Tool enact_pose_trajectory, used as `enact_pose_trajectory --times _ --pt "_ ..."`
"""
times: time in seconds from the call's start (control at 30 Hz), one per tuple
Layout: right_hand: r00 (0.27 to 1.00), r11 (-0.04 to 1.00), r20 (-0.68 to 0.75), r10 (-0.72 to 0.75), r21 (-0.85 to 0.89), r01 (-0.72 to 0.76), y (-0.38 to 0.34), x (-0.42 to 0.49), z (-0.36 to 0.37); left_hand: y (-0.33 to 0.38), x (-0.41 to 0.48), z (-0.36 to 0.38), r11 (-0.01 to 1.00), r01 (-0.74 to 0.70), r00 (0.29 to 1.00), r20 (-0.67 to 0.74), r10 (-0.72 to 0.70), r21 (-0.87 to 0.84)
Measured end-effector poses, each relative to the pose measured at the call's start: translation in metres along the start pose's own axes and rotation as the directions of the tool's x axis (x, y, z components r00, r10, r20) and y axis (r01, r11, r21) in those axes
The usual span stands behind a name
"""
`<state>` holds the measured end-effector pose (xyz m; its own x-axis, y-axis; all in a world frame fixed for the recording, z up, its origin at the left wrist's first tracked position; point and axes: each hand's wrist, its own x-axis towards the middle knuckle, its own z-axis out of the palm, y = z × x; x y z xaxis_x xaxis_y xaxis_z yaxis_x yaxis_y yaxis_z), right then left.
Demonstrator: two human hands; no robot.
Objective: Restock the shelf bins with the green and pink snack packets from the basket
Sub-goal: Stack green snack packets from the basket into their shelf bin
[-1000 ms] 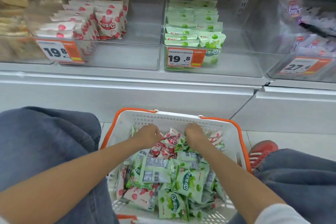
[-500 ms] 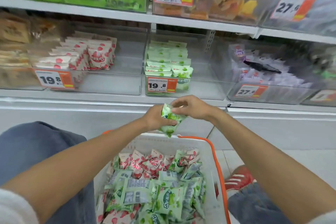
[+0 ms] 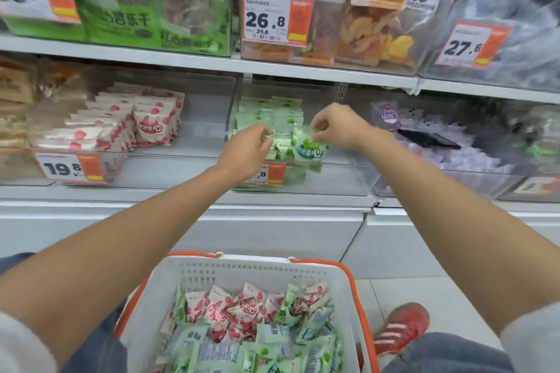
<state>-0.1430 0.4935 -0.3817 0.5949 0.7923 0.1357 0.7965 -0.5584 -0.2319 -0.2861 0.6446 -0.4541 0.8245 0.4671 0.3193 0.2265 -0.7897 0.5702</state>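
Both my hands reach into the clear green bin (image 3: 339, 180) on the middle shelf. My right hand (image 3: 338, 127) pinches a green snack packet (image 3: 309, 150) by its top edge, upright at the front of the stack of green packets (image 3: 269, 113). Beside it, my left hand (image 3: 245, 151) curls its fingers on another green packet (image 3: 278, 142). The pink bin (image 3: 200, 142) to the left holds rows of pink packets (image 3: 151, 127). Below, the white basket (image 3: 257, 262) with an orange rim holds mixed green packets (image 3: 212, 351) and pink packets (image 3: 245, 309).
An upper shelf (image 3: 181, 60) carries large bags of dried fruit behind price tags. A bin of purple packets (image 3: 439, 142) stands to the right of the green one. My knees in jeans flank the basket, and a red shoe (image 3: 403, 330) rests on the tiled floor.
My hands lifted green packets out of the basket and carried them up and forward into the green bin. The view tilted upward from the basket to the shelves.
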Motion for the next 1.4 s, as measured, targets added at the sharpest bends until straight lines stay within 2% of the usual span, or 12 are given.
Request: enact_pose_trajectory --times 0.17,0.37,0.43,0.5,0.6,0.67,0.73,0.9,0.97,1.07,1.27,1.4 --pt "0.99 0.999 0.14 0.019 0.024 -0.023 -0.005 0.016 0.051 -0.011 -0.002 0.011 0.996 0.044 0.997 -0.061 -0.049 -0.079" --pt "0.984 0.988 0.162 0.069 0.128 -0.091 -0.009 0.025 0.066 -0.011 -0.008 0.013 0.991 0.035 0.995 -0.091 -0.047 -0.127" --pt "0.994 0.967 0.056 0.097 0.229 -0.107 -0.008 0.016 0.063 -0.007 -0.016 0.011 0.995 -0.005 0.985 -0.172 -0.012 -0.098" --pt "0.978 0.959 -0.177 0.111 0.279 -0.059 -0.014 -0.002 0.064 -0.004 -0.027 0.009 0.994 -0.038 0.971 -0.239 0.012 -0.105" --pt "0.931 0.947 -0.345 0.118 0.321 -0.002 -0.029 -0.041 0.085 -0.006 -0.056 0.014 0.989 -0.025 0.983 -0.184 -0.002 -0.145" --pt "0.973 0.933 -0.2 0.117 0.358 -0.038 -0.031 -0.067 0.118 -0.023 -0.081 0.029 0.981 0.092 0.996 0.017 -0.09 -0.169" --pt "0.993 0.931 0.069 0.094 0.347 -0.112 -0.029 -0.096 0.16 -0.052 -0.109 0.046 0.962 0.256 0.933 0.284 -0.221 -0.092" --pt "0.838 0.979 0.521 0.164 0.017 -0.202 -0.003 -0.149 0.254 -0.122 -0.166 0.073 0.93 0.288 0.665 0.652 -0.365 0.227" --pt "0.807 0.98 0.562 0.182 -0.172 -0.102 0.004 -0.156 0.276 -0.126 -0.174 0.077 0.928 0.223 0.573 0.73 -0.373 0.299" --pt "0.801 0.954 0.559 0.212 -0.296 -0.046 0.012 -0.156 0.301 -0.116 -0.172 0.079 0.956 0.217 0.517 0.807 -0.285 0.199" --pt "0.804 0.941 0.52 0.288 -0.311 -0.136 0.009 -0.153 0.333 -0.124 -0.175 0.071 0.95 0.278 0.544 0.793 -0.276 0.141" --pt "0.795 0.971 0.557 0.24 -0.136 -0.198 0.009 -0.144 0.337 -0.14 -0.182 0.065 0.94 0.306 0.566 0.764 -0.31 0.154"
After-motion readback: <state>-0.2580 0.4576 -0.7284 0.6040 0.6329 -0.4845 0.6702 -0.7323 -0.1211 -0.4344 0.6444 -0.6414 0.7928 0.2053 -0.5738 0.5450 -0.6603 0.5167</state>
